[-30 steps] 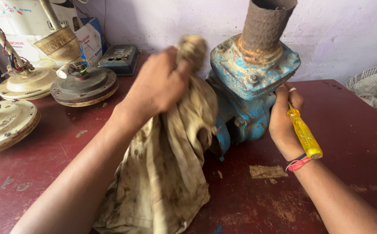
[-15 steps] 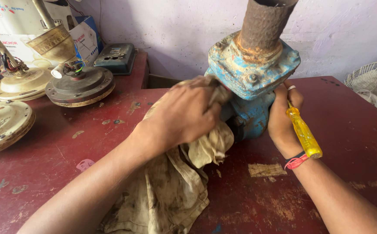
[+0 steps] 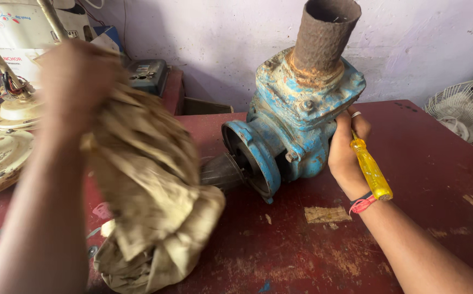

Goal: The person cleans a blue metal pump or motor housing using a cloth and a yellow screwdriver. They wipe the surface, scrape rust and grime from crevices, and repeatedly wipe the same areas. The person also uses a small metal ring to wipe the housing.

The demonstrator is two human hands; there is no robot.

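Clenched around one dirty beige rag [image 3: 149, 196], the left hand [image 3: 76, 81] lifts it left of the single blue pump housing [image 3: 293, 125] on the red table [image 3: 437, 179]. Right hand [image 3: 345, 155] grips one yellow-handled screwdriver [image 3: 372, 171] and presses against the housing's right side.

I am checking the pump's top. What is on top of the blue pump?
A rusty pipe stands upright on the blue pump, on its top flange. The pipe's mouth is open, but its inside is dark, so nothing can be seen within.
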